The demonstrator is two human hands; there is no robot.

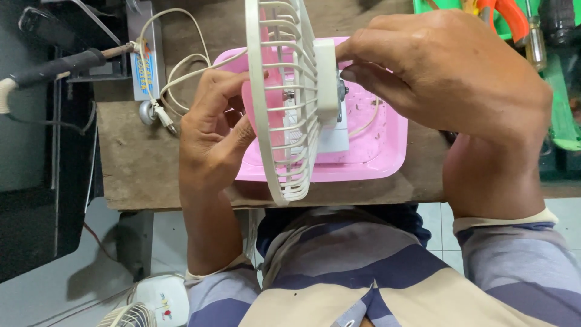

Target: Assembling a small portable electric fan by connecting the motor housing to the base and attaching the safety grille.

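Note:
A cream wire fan guard with its white motor housing is held upright on edge over a pink plastic tray. My right hand grips the motor housing from the right, fingertips on its back. My left hand sits on the left side of the guard, fingers curled at the pink fan blade inside the grille. A white cord runs from the fan toward the back left.
The tray rests on a worn wooden table. A soldering iron and a small box lie at the back left. Green tool tray with orange-handled pliers at back right. Another fan part lies on the floor.

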